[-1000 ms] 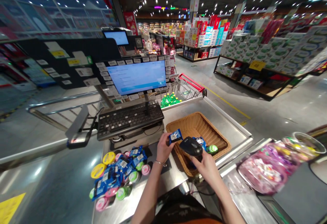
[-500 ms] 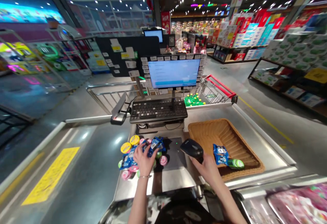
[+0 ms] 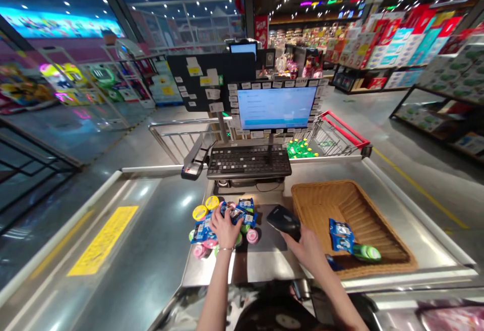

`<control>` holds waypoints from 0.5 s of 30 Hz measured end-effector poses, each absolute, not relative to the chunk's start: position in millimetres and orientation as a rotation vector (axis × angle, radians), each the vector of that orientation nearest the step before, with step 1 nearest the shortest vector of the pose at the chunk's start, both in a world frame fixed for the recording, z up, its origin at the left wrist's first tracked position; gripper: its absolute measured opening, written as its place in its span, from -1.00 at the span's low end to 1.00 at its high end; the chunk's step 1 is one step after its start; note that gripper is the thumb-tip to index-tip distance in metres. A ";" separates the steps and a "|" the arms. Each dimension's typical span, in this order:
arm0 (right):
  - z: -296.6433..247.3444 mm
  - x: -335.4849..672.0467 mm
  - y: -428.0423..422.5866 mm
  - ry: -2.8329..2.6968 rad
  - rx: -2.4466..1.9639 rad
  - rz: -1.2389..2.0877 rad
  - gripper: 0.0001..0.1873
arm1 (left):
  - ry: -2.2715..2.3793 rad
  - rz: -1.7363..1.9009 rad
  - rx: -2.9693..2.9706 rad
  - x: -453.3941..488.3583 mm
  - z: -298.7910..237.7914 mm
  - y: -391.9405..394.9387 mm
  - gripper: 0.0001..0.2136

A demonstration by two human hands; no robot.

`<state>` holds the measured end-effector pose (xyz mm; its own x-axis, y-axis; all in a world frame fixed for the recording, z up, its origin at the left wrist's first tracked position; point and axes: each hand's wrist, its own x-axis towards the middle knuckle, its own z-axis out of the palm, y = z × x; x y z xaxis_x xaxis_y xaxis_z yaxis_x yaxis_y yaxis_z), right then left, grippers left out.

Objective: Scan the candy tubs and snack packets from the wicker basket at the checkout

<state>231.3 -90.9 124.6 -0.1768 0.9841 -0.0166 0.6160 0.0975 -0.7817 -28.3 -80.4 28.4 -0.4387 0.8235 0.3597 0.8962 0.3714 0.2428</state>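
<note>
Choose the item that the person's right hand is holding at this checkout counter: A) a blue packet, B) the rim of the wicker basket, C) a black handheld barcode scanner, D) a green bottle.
C: the right hand wraps around the black handheld barcode scanner, while the blue packet lies apart from it in the wicker basket.

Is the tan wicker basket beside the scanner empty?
Not empty: the tan wicker basket holds a blue foil snack packet and a green cylindrical container, lying on its woven floor.
</note>
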 end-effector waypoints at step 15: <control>114.7 313.8 -90.6 -1.506 -1.877 0.734 -0.57 | -1.863 -1.019 -2.307 110.9 50.2 -8.2 -0.57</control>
<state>313.8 -90.6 114.7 0.1971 0.9794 -0.0437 0.6373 -0.1619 -0.7534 110.9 -8.2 50.2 0.0826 0.8724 0.4817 0.8761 -0.2939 0.3821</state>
